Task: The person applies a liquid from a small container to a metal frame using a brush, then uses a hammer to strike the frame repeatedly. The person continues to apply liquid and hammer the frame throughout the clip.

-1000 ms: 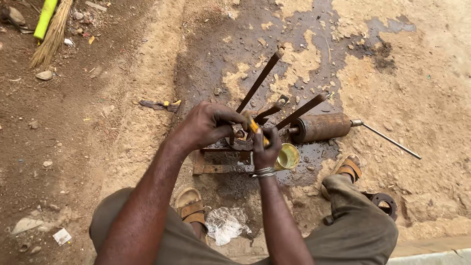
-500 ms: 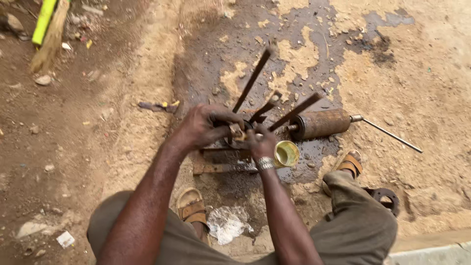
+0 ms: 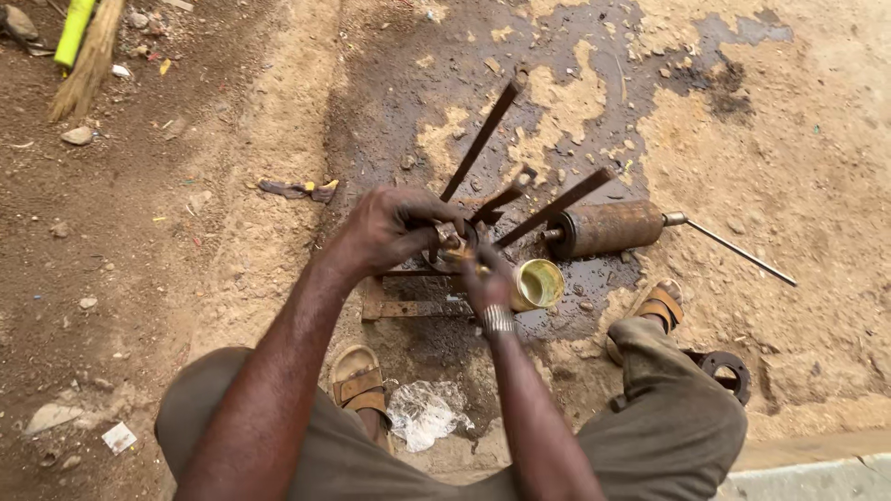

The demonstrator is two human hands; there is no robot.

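Both hands at the rusty pronged metal fitting on the oily ground: left hand curled over its top, right hand pinching a small part, mid-fitting; steady alignment looks needed next.

Soft, even daylight over the whole ground, with faint shadows, no glare, and sharp focus throughout except slight blur at the hands.

Olive trousers, tan sandals, metal bracelet
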